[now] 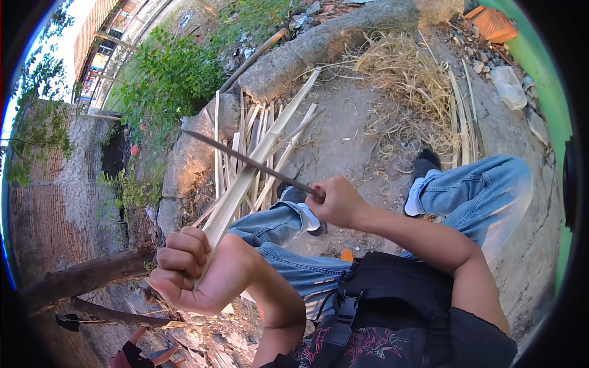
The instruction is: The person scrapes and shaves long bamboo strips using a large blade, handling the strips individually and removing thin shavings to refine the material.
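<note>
My left hand [196, 270] is closed round the near end of a long pale split-wood strip [279, 126], possibly bamboo. The strip slants up and away toward the far middle, narrowing at its far end. In my right hand [340, 202] is the handle end of a long, narrow, dark-bladed knife [285, 178]. Its blade points to the upper left and lies across the strip about midway; whether the edge bites into the wood cannot be made out. My fingers hide most of the knife's handle.
Split strips [219, 156] lie on the ground beyond my left hand. Curly shavings [408, 80] are heaped at the far right beside more strips [461, 122]. A low concrete edge [307, 58] runs behind them. A rough log [92, 276] is at the left, a plastic container [509, 87] at the right.
</note>
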`<state>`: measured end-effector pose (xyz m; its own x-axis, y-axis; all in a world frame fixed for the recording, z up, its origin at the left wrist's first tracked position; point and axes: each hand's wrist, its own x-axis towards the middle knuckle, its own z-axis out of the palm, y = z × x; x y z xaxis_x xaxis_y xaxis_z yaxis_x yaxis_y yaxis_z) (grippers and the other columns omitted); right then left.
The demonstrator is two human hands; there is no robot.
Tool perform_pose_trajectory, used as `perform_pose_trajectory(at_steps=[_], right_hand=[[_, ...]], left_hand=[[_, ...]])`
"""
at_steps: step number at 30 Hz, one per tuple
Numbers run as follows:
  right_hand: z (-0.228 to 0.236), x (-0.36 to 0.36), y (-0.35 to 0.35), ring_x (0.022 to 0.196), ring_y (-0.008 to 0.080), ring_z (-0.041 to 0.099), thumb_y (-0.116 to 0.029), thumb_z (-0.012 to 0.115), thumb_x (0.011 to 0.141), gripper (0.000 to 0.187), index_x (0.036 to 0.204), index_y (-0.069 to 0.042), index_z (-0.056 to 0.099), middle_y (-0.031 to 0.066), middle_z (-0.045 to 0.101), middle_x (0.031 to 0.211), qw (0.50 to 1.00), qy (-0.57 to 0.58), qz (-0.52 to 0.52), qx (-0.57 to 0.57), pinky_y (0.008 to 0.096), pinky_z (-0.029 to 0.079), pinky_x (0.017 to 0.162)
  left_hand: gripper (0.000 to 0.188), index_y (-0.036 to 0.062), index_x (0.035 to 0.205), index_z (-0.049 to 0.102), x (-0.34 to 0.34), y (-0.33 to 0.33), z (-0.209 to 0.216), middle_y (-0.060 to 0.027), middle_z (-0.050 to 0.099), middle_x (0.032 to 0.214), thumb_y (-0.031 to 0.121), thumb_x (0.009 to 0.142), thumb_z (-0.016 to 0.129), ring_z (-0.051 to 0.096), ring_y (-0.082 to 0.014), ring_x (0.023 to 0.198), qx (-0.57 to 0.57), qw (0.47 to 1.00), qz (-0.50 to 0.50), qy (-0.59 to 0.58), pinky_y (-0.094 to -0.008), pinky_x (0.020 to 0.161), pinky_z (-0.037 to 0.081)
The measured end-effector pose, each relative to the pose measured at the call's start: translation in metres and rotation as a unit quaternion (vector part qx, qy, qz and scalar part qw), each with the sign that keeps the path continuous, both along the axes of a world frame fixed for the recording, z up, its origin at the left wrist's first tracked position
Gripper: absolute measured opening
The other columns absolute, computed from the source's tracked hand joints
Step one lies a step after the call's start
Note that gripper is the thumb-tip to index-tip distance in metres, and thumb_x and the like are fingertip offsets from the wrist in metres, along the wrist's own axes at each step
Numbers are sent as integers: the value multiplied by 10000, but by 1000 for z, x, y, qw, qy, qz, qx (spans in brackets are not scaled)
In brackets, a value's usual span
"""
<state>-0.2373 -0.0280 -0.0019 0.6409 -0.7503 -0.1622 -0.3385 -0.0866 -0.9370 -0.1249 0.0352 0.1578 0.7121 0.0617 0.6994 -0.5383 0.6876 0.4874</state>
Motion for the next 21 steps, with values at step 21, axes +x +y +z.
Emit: perform_pose_trajectory(at_steps=[21], right_hand=[[-91,15,-54,556,377,594,-207,648,741,258,645,28,605,217,579,578,997,14,-72,13,415,459,550]], left_hand=[[423,173,597,133,1,-4,-3,36,133,527,211,906,419,139,-86,445,23,1000,-4,-14,-261,440,119]])
